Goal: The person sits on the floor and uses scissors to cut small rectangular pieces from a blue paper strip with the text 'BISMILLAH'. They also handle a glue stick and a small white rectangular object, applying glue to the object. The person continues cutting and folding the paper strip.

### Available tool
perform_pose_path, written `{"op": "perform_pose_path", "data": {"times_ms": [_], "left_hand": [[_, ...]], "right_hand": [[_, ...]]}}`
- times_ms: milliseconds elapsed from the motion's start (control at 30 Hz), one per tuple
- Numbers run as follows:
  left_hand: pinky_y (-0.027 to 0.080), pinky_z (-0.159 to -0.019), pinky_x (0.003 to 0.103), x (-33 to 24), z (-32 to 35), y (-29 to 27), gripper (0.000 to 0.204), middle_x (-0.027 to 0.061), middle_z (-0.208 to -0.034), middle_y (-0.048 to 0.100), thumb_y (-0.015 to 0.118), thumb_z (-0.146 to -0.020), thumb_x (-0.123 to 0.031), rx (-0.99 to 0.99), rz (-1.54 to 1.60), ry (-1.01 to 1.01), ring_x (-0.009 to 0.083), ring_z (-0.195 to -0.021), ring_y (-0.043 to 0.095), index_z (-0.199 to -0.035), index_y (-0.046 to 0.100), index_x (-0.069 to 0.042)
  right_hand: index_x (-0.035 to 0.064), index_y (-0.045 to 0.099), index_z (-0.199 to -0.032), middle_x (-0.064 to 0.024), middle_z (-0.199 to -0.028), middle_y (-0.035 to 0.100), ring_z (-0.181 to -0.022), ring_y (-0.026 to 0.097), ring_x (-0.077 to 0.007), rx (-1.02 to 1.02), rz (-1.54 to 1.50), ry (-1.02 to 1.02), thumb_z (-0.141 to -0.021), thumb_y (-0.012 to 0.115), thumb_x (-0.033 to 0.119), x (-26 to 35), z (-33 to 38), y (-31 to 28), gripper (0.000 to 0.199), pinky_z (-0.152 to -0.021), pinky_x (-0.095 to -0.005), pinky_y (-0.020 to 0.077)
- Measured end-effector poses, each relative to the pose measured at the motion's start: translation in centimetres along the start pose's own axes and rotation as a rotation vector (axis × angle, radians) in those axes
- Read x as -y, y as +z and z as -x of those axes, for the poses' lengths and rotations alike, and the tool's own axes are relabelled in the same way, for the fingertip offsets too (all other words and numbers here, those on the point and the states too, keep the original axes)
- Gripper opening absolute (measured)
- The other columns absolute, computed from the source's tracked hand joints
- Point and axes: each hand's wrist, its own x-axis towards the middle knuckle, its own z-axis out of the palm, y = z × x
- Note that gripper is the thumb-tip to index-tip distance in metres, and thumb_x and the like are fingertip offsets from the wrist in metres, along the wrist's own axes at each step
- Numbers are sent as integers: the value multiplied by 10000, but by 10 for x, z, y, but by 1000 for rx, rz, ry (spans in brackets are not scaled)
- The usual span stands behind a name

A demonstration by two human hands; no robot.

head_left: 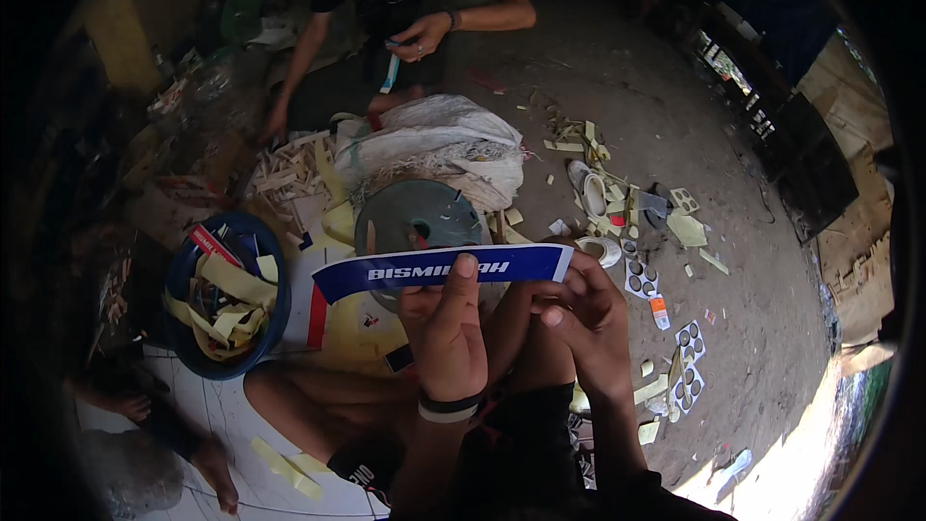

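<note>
A long blue sticker strip (pixel 347 273) with white lettering and a pale border stretches across in front of me, slightly bowed. My left hand (pixel 449 342) is closed on its middle, thumb on the printed face and fingers behind. At the strip's right end, my right hand (pixel 590 318) has its fingers curled against the edge; its fingertips are partly hidden behind the strip. Beyond the strip stands a round dark green tub (pixel 386 212), partly covered by it. A red strip (pixel 317 318) lies below the blue strip's left end.
At my left, a blue basin (pixel 183 338) holds yellowish strips and a red sticker. Across from me, a co-worker's hand (pixel 422 37) holds a light blue strip. A white sack (pixel 434 140), wood pieces (pixel 289 169), shoes (pixel 588 188) and scraps (pixel 687 230) lie about the floor.
</note>
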Motion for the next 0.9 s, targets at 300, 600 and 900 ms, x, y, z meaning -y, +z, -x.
{"op": "perform_pose_path", "data": {"times_ms": [300,600,900], "left_hand": [[584,-910,375,-77,64,-55,42,63,-1025,744,691,-1001,-87,-305,-160,172,196,-993,721,-1038,703,-71],[641,-889,358,-85,68,-80,108,113,-1011,753,646,-1031,-106,-435,-164,150,227,-963,751,-1060,696,-15],[643,-890,367,-85,61,-95,74,114,-1038,742,666,-999,-31,-430,-163,127,230,-973,746,-1071,675,-20]], "right_hand": [[-17,700,-1037,-83,-938,752,-770,693,-111,113,-117,219,-912,785,-2,-63,2,101,151,-720,-243,573],[-12,681,-1096,-68,-961,748,-769,677,-83,149,-194,328,-952,751,28,-81,2,118,166,-690,-221,554],[21,668,-1092,-34,-919,727,-762,657,-69,55,-193,379,-945,770,50,-91,5,126,182,-659,-191,526]]}}
